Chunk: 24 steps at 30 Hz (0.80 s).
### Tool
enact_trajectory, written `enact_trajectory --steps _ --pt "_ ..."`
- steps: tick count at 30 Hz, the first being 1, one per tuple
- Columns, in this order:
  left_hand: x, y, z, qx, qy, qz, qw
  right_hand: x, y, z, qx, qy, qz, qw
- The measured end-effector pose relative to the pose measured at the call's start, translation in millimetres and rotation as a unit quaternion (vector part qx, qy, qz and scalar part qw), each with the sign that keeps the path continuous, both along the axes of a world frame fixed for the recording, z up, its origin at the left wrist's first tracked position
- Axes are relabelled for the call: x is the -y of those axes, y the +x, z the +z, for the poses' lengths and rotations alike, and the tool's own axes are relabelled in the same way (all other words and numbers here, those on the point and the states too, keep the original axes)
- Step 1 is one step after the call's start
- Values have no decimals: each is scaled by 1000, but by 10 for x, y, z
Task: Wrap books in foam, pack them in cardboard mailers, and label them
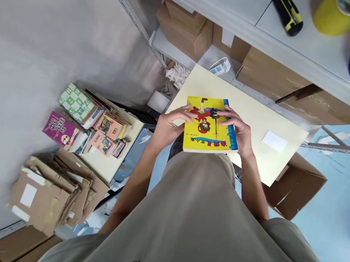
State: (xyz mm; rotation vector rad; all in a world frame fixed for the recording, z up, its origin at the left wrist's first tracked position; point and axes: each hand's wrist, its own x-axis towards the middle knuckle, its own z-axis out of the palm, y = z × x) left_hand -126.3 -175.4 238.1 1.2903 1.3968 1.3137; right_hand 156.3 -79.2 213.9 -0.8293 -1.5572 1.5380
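A yellow picture book (190, 139) with a blue strip along its right side is held up in front of my body, its cover facing me. On the cover is a cartoon figure in red, upside down from my side. My left hand (177, 120) grips the book's left edge, fingertips lying on the cover. At the right edge, my right hand (237, 128) holds it with fingers over the blue strip. Both thumbs are largely hidden. Beneath and beyond the book lies a cream table (254, 117), with a white paper slip (274, 141) on its right part.
Stacked books (104, 130) and flattened cardboard boxes (51, 190) sit to the left. A shelf (223, 5) above the table carries a utility knife (287, 13) and a yellow tape roll (331, 16). Below it are cardboard boxes (272, 73) and a power strip (219, 68). An open carton (300, 183) stands at right.
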Motion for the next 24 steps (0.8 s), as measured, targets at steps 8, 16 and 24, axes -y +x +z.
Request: enact_trajectory --steps 8,16,24 --pt "-3 7 -191 34 -36 44 998 36 -23 -67 16 26 -29 999" --pt "-51 -74 -136 96 -119 56 987 69 -87 23 74 -128 -76 986" --pt "-65 -136 -205 142 -127 6 982 19 -4 106 86 -152 -69 982"
